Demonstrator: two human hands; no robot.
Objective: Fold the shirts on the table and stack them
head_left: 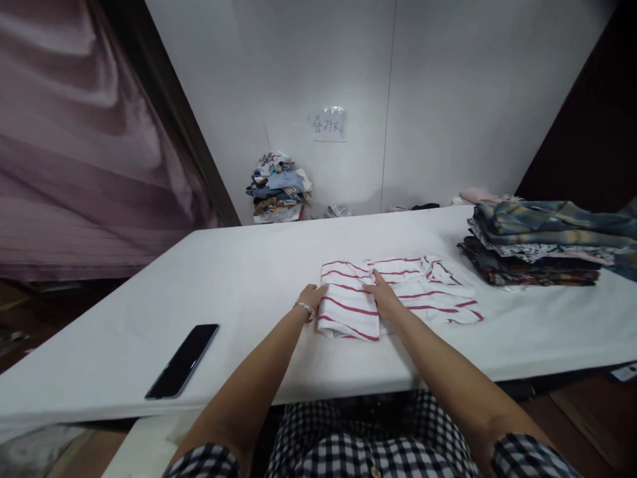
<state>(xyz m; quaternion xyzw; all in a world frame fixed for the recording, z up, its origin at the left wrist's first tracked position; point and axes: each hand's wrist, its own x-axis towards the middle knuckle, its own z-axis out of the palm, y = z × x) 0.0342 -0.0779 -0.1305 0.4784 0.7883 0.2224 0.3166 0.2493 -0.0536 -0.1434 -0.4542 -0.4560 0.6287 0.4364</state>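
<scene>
A white shirt with thin red stripes (393,292) lies on the white table, its left part folded into a narrow layered block (347,307) and its right part spread flatter. My left hand (311,300) sits at the left edge of the folded block, fingers against the fabric. My right hand (383,297) lies across the middle of the shirt, fingertips pointing up and to the left. Both forearms reach in from the bottom of the view, with checked sleeves at the elbows.
A black smartphone (182,361) lies on the white table (239,265) to the left. Stacked folded clothes (532,244) stand at the right. A heap of clothes (277,187) sits beyond the far table edge, below a paper note (329,125) on the white wall. A mauve curtain (89,133) hangs left.
</scene>
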